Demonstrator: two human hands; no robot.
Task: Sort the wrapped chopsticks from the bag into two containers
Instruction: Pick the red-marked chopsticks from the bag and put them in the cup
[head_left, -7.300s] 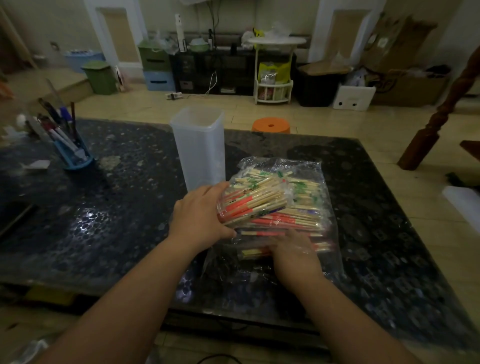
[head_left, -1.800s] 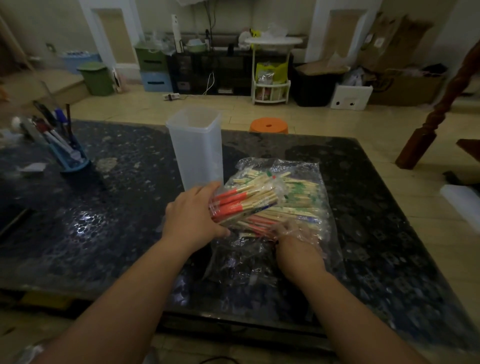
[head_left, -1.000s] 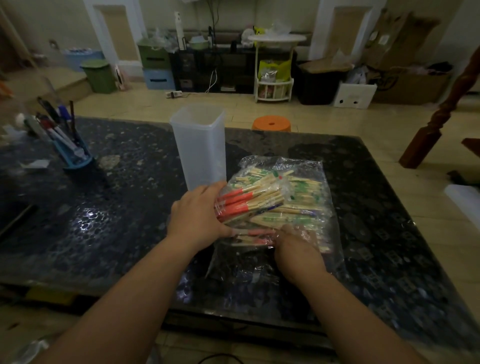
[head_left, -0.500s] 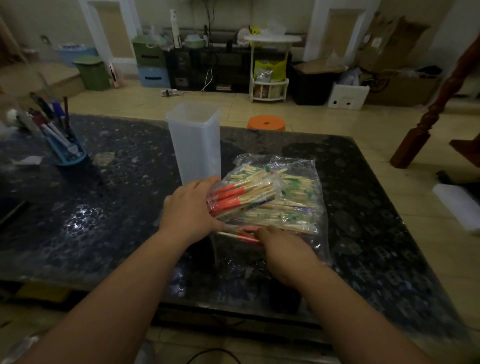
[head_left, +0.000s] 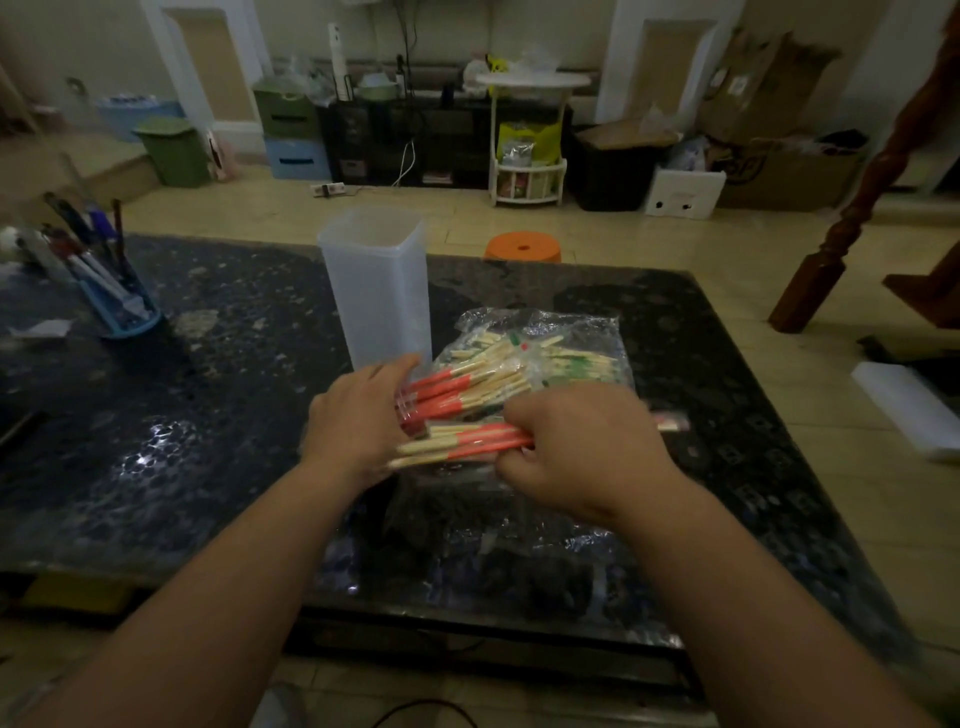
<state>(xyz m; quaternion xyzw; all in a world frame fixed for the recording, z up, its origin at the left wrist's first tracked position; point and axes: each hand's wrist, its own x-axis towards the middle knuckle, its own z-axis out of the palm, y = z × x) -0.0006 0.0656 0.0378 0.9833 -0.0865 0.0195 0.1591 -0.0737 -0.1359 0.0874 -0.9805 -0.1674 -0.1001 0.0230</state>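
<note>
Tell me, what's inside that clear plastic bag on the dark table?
Wrapped chopsticks, some with green print, lie inside the plastic bag. The left hand and right hand, each gripping red-banded chopsticks, hide its near part.

Dim indoor light, glare on glossy tabletop (head_left: 156, 441), motion-blurred hands, wide-angle edge distortion

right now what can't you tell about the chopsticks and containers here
Head view:
- Tall container: frosted wall hides contents; no second container in frame.
- Right hand: its back hides the fingertips and how many red-wrapped chopsticks it grips.
- Left hand hides part of its bundle.
- Wrapper print: blurred, too small.
</note>
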